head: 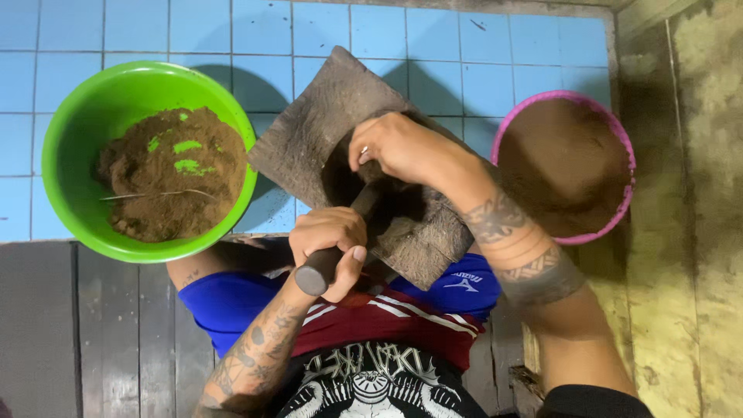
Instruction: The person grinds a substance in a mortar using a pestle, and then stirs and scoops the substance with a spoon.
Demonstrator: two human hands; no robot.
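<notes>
A rough grey stone grinding slab (313,124) lies tilted on my lap, with a dark hollow in its middle. My left hand (331,244) is closed around the near end of a dark stone roller (340,248) that slants up into the hollow. My right hand (398,145) grips the roller's far end over the hollow, with a ring on one finger. Both forearms carry tattoos.
A green plastic bowl (73,116) at the left holds brown powder and a thin metal utensil (155,195). At the right stands a pink-rimmed bowl (619,131) full of brown material. Blue tiles lie ahead, dark wooden boards at the lower left, a stained wall at the right.
</notes>
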